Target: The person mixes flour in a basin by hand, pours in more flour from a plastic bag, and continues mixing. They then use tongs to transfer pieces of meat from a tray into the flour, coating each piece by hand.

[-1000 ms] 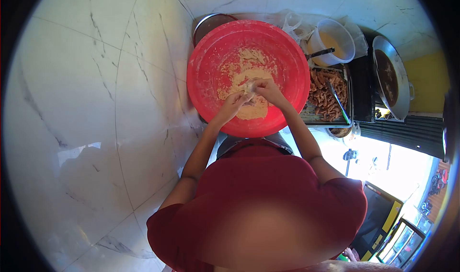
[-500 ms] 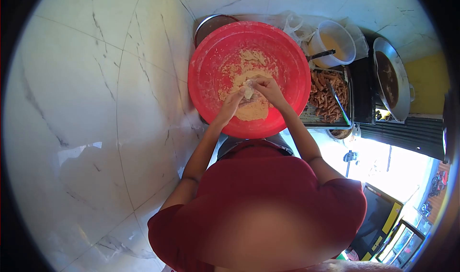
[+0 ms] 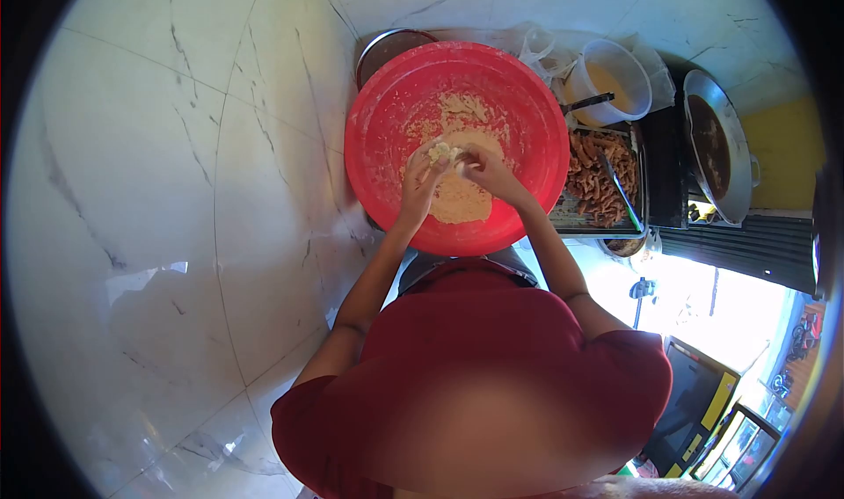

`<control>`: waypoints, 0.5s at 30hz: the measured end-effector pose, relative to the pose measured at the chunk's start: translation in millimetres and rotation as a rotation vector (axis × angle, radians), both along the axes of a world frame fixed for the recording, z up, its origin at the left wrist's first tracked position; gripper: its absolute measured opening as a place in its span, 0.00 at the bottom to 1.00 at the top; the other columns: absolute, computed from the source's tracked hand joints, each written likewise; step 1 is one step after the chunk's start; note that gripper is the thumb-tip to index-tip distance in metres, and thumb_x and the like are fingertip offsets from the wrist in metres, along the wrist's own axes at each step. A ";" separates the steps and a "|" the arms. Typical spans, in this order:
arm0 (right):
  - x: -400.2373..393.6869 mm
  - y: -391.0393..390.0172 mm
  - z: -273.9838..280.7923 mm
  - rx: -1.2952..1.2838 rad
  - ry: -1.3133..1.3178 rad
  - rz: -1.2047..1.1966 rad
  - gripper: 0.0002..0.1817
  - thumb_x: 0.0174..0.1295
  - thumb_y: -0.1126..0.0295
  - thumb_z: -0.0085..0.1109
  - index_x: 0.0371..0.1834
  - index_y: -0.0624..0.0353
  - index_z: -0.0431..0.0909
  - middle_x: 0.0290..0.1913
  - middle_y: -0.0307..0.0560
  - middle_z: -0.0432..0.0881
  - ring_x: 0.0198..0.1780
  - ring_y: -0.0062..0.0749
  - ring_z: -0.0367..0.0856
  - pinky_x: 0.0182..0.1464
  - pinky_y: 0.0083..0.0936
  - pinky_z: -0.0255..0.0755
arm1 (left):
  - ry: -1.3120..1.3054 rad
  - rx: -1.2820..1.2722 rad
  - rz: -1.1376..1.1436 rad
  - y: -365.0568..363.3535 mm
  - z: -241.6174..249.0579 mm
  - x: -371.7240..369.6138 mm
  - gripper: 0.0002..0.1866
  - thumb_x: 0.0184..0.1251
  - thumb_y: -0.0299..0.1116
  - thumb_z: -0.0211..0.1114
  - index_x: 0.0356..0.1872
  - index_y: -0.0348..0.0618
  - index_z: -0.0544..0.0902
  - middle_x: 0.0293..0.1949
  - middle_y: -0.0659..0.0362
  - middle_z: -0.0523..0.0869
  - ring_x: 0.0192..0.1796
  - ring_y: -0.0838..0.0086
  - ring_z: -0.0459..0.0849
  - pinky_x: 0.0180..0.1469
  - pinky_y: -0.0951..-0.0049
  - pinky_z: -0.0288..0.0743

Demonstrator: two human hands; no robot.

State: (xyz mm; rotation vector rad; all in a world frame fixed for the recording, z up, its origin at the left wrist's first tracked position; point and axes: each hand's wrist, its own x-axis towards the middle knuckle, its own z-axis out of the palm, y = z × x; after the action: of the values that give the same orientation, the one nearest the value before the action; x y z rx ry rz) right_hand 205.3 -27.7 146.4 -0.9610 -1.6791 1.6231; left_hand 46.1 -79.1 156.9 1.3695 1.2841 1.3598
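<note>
A wide red basin (image 3: 374, 178) holds pale yellowish flour (image 3: 462, 202), heaped in the middle with crumbs stuck to the walls. Over the flour, my left hand (image 3: 420, 187) is closed around a pale, flour-coated piece of food (image 3: 439, 152), which shows at its fingertips. My right hand (image 3: 489, 170) is just to the right, its fingers bent and pinched close to the piece. Something whitish shows at the right fingertips, too small to name.
Right of the basin, a tray (image 3: 576, 222) holds brown fried strips (image 3: 602, 178) and tongs (image 3: 622, 191). Behind it stands a clear tub (image 3: 637, 81) with yellowish liquid and a black handle (image 3: 589, 101). A large pan (image 3: 734, 196) of dark oil sits farther right. Marbled tiles line the left.
My left hand has turned and risen slightly, lifting the coated piece up and to the left. My right hand has moved slightly away from it, fingers more curled.
</note>
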 end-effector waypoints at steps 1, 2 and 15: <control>2.2 -0.9 -4.0 0.014 -0.054 0.092 0.17 0.63 0.62 0.51 0.48 0.64 0.73 0.40 0.43 0.78 0.42 0.22 0.74 0.47 0.22 0.67 | 0.009 -0.012 -0.024 0.6 -0.2 -0.7 0.19 0.68 0.39 0.53 0.48 0.32 0.76 0.54 0.56 0.71 0.55 0.75 0.69 0.58 0.76 0.59; 3.2 -2.0 -7.9 0.028 -0.109 0.184 0.17 0.62 0.62 0.53 0.48 0.64 0.73 0.39 0.44 0.78 0.41 0.24 0.74 0.46 0.23 0.67 | 0.016 -0.025 -0.049 0.7 -1.2 -1.6 0.19 0.68 0.39 0.53 0.48 0.32 0.76 0.56 0.55 0.69 0.57 0.73 0.67 0.60 0.75 0.57; -4.8 -11.9 -12.7 0.118 -0.120 0.127 0.14 0.61 0.64 0.53 0.41 0.64 0.77 0.32 0.41 0.80 0.34 0.22 0.75 0.37 0.22 0.68 | -0.270 -0.175 -0.066 0.6 -13.4 -9.6 0.15 0.66 0.34 0.56 0.47 0.31 0.77 0.44 0.59 0.79 0.44 0.81 0.77 0.46 0.81 0.70</control>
State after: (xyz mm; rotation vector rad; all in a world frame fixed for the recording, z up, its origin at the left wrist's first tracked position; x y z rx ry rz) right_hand 200.6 -39.5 133.8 -0.9251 -1.9293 1.5535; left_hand 36.6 -78.6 143.5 1.0601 1.1371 1.3045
